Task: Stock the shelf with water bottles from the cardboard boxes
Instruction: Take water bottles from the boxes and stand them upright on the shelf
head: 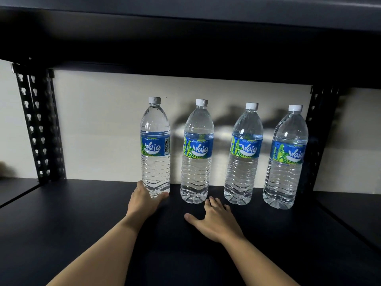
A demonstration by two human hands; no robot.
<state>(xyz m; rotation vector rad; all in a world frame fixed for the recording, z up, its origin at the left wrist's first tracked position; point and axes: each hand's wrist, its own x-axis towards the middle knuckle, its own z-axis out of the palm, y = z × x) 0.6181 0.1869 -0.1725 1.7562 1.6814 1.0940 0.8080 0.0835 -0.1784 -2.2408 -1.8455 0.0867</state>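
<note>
Water bottles stand in a row of four on the dark shelf board [61, 213], against the pale back wall [99, 124].

Each bottle is clear plastic with a white cap and a blue-and-green label, upright, capped, and filled with clear water up into the shoulder. The leftmost bottle [155, 147] shows its barcode side; the left hand [144, 200] is wrapped around its base, thumb at the front, fingers hidden behind. The second bottle [196, 151], third bottle [243, 153] and fourth bottle [286, 157] stand apart from one another, untouched, the fourth close to the right upright post [318, 141]. The right hand [214, 220] lies flat on the board, palm down, fingers spread, fingertips just short of the second bottle's base, holding nothing.
</note>
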